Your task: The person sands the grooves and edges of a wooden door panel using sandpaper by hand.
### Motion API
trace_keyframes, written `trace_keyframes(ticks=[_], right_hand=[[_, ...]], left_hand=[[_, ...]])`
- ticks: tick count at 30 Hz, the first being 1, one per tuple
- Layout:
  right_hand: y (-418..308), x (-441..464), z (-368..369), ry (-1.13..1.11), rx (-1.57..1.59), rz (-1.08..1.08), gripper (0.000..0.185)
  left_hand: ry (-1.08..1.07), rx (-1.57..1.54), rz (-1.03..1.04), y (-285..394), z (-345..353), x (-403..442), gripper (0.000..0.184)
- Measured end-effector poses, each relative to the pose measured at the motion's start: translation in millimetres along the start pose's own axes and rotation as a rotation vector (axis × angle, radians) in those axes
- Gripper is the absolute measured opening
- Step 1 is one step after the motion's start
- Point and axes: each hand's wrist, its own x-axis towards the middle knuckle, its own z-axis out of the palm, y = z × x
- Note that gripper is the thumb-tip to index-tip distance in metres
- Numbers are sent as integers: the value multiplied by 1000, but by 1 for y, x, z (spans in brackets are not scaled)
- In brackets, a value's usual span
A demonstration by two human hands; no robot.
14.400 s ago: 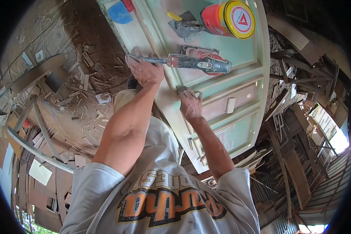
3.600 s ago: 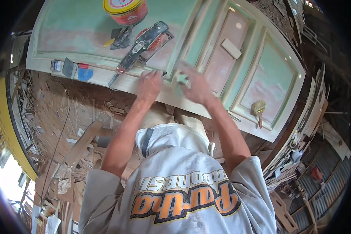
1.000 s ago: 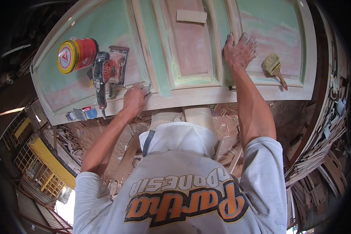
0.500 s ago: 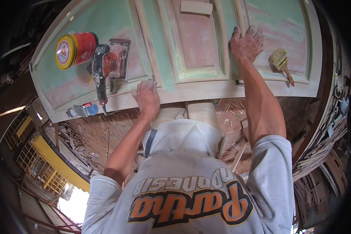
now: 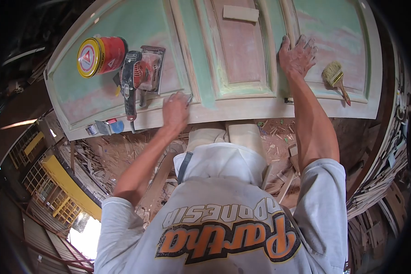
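Note:
My left hand (image 5: 176, 110) is closed on a small dark-edged piece at the lower corner of the left recess of a green and pink panelled board (image 5: 242, 110). My right hand (image 5: 298, 57) lies with its fingers spread on the moulding and the right recess, holding nothing. Left of my left hand a red and black power sander (image 5: 141, 75) rests on the board. A brush (image 5: 336, 80) with pale bristles lies right of my right hand. A pale block (image 5: 240, 13) sits on the middle recess.
A red and yellow can (image 5: 102, 55) lies on its side beyond the sander. Scrapers, one of them blue (image 5: 117, 126), lie at the board's near left edge. Wood scraps (image 5: 285, 182) litter the floor. Stacked strips of wood (image 5: 381, 176) stand at the right.
Over the last half second, the board and tools have shifted slightly right in view. My left hand keeps close to the recess corner; my right hand stays spread on the board.

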Motion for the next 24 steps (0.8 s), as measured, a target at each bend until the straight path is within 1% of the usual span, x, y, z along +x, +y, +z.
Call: trace_keyframes(ticks=[1,2,4,5,6,8,9,11,12,14,15,17,19,21,23,24], right_hand=[[0,-1,-1,5,-7,-2,80],[-1,2,0,19,-13,-2,80],[-1,3,2,25,-21,-6,80],[-1,2,2,31,-31,-11,79],[-2,1,2,28,-25,-12,79],[-2,1,0,18,-50,-5,81],[-2,2,-1,17,-45,-5,81],[-1,3,-1,32,-24,-15,80],[0,2,0,26,-22,-17,80],[0,4,0,20,-49,-20,81],[-1,4,-1,19,-43,-26,81],[-2,3,-3,0,-31,-11,82],[-1,5,1,0,-42,-10,82],[2,3,1,-5,-61,-15,82],[-2,4,-2,1,-48,-6,81],[-3,5,-2,3,-43,-14,81]], left_hand=[[94,-68,-48,-2,17,-2,15],[99,-66,-44,4,18,1,15],[98,-164,-244,15,19,-5,15],[77,-164,-292,19,18,-5,20],[79,-159,-296,21,22,-4,20],[248,-494,-413,25,22,0,25],[251,-490,-414,26,16,3,25],[295,-732,-485,24,2,10,30],[294,-728,-491,20,1,11,30],[286,-447,-286,10,1,15,29],[291,-444,-292,8,7,13,29],[264,-173,-219,9,26,8,26],[241,-187,-252,11,39,8,24],[213,-208,-291,14,37,4,22],[161,-142,-169,11,25,-1,21],[169,-142,-174,4,17,0,21]])
